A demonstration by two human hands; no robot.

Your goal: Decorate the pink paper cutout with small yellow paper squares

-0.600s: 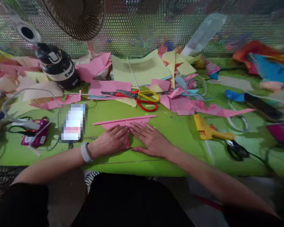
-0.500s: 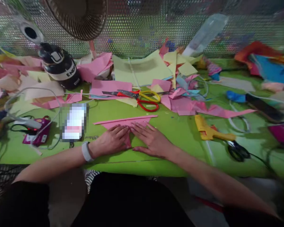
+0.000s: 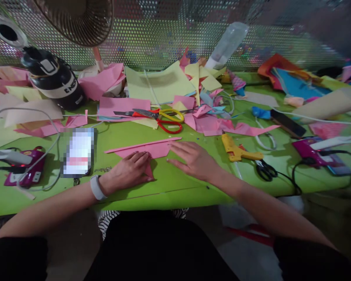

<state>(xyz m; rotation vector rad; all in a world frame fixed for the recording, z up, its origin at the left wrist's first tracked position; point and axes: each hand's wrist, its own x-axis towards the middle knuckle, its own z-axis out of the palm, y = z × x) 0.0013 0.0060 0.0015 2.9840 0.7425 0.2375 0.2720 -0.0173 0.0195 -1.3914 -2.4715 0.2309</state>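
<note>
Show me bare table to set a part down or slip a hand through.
Bare green table: between the phone and the pink paper under the left hand; between the right hand and the glue gun, barring specks; and between that paper and the front edge. Crowded: the back, with scraps, red-yellow scissors and black bottle.

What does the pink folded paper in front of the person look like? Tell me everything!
The pink paper looks thin and plain. A narrow band, apparently folded, runs along its far side, slightly slanted, both ends poking out past the rest. Nearer the person, one corner comes to a point. It lies on the green table. The left grip rests on top, hiding part of it. The right grip is by its right edge; whether it touches is unclear.
</note>
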